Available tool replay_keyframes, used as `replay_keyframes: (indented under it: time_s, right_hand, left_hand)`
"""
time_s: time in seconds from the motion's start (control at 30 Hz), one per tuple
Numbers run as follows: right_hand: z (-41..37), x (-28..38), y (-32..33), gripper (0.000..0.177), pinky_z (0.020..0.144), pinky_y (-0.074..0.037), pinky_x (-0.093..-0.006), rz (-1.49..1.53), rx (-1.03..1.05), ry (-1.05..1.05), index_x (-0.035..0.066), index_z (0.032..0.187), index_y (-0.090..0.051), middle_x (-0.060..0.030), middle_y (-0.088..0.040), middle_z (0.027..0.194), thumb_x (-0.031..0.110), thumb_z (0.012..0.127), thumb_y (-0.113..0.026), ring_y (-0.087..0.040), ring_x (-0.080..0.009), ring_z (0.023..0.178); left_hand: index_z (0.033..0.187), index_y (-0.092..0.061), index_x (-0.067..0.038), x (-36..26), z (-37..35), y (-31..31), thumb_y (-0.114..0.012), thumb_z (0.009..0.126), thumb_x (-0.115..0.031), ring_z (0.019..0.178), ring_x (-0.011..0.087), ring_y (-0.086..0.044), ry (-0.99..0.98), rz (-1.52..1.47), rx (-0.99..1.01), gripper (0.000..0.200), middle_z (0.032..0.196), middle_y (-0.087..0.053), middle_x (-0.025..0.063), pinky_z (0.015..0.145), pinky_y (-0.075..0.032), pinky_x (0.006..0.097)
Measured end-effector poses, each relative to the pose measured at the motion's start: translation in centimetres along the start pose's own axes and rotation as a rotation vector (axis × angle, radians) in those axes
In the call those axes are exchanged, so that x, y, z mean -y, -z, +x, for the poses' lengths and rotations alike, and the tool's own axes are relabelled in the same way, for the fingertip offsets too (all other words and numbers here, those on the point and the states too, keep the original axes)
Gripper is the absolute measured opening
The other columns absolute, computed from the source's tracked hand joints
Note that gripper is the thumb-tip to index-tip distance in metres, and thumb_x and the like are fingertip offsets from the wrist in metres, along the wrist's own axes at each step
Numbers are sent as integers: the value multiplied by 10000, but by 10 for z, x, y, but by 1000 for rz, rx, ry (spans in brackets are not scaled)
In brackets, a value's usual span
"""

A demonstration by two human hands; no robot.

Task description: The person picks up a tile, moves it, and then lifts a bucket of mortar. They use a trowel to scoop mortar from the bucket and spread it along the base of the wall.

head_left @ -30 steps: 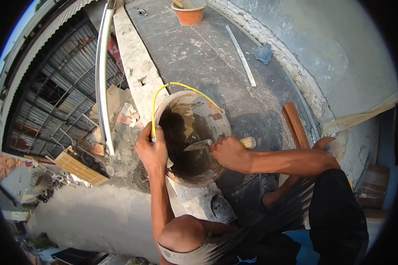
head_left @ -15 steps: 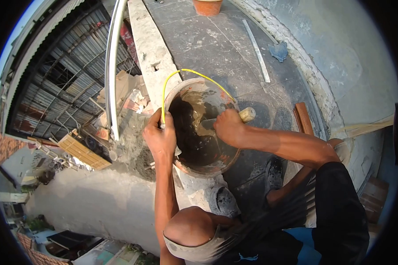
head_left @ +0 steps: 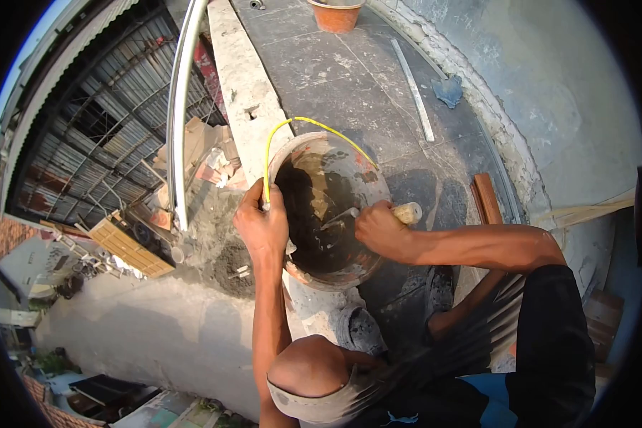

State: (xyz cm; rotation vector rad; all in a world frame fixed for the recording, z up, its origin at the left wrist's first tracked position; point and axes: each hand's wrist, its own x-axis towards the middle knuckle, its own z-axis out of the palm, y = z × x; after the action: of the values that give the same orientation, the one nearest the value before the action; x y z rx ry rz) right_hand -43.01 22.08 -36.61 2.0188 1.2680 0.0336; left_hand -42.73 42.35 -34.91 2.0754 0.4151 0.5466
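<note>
My left hand (head_left: 262, 227) is closed over the near rim of the bucket (head_left: 367, 167), right at the foot of its handle. My right hand (head_left: 379, 230) is wrapped around the wooden grip of the trowel (head_left: 409, 212). The bucket stands on the dark slab floor (head_left: 349, 78), just beside the concrete ledge (head_left: 246, 85) at the edge. It is a stiff-walled, orange-brown pail whose inside is smeared with tan paste. It holds dark wet mortar (head_left: 314, 246) low down, well below the rim. I judge it heavy for its size and slick wherever it is coated, so the rim by the handle anchor gives the surest hold for steadying it. The trowel blade (head_left: 339, 217) reaches down into the pail, its tip against the mix. The thin yellow handle (head_left: 321, 125) arches upright over the opening; it looks springy and likely to bite the palm under load. A second orange pail (head_left: 335, 16) sits well apart at the far end of the slab, its contents unclear.
</note>
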Motion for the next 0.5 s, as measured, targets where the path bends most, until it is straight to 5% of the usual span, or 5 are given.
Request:
replay_keyframes:
  time_s: [0.07, 0.13, 0.33, 0.5]
  right_hand:
    - [2, -20, -2, 158, 487, -448, -380, 318, -22, -146, 46, 790, -636, -66, -593, 666, 177, 749, -558, -590, -216, 651]
    - [11, -17, 0, 151, 519, -461, -387, 276, 57, -255, 82, 834, -643, -43, -614, 698, 185, 767, -556, -610, -221, 697]
    - [18, 20, -3, 168, 476, -453, -411, 71, 64, -106, 101, 689, -665, -52, -606, 661, 208, 754, -553, -596, -230, 666]
    - [-6, -3, -5, 167, 486, -464, -387, 246, -83, -84, 86, 672, -650, -63, -608, 642, 194, 751, -549, -609, -210, 656]
  left_hand:
    - [989, -625, 65, 1, -3, 2, -578, 793, -147, 843, 346, -629, -26, 6, -47, 293, 896, -633, 250, 772, -466, 374]
    - [986, -625, 67, -2, -5, 1, -578, 794, -147, 837, 344, -629, -46, -12, -41, 292, 897, -634, 244, 761, -467, 378]
    - [980, -632, 60, -9, -7, -6, -577, 786, -130, 796, 335, -630, -85, 9, -42, 277, 880, -638, 224, 734, -471, 376]
    - [977, -630, 59, -13, -7, -9, -577, 779, -125, 778, 339, -626, -134, 16, -45, 276, 867, -634, 223, 724, -471, 378]
